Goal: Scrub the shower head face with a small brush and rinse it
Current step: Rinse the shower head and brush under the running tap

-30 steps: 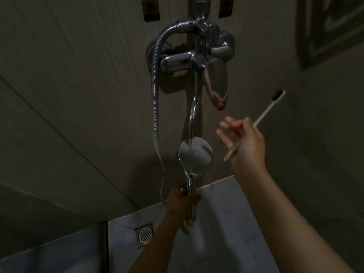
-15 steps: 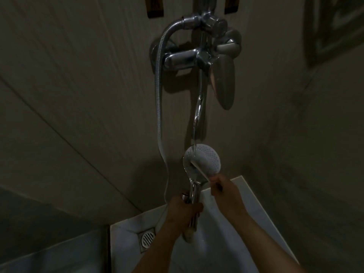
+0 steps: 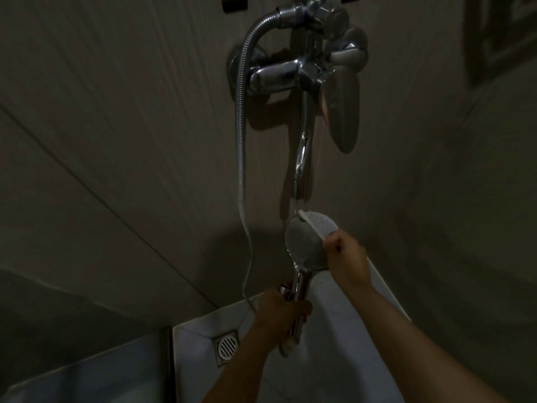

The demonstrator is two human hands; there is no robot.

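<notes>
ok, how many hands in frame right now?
2. The left hand grips the shower head by its handle, low centre. The right hand holds the brush across the head's face, just above and to the right. Neither is hidden.

The round chrome shower head (image 3: pixel 302 247) is seen to be polished metal along its handle and rim, while its face is matt pale grey, dotted with fine nozzles. The slim white brush (image 3: pixel 312 225) appears to be smooth plastic. A glossy, mirror-like finish is shown by the chrome wall mixer tap (image 3: pixel 279 77), and close ribbing by the silver metal hose (image 3: pixel 240 141). The beige wall tiles (image 3: pixel 116 112) are finely streaked and matt; a faint sheen is carried by the white floor tiles (image 3: pixel 334 362).
</notes>
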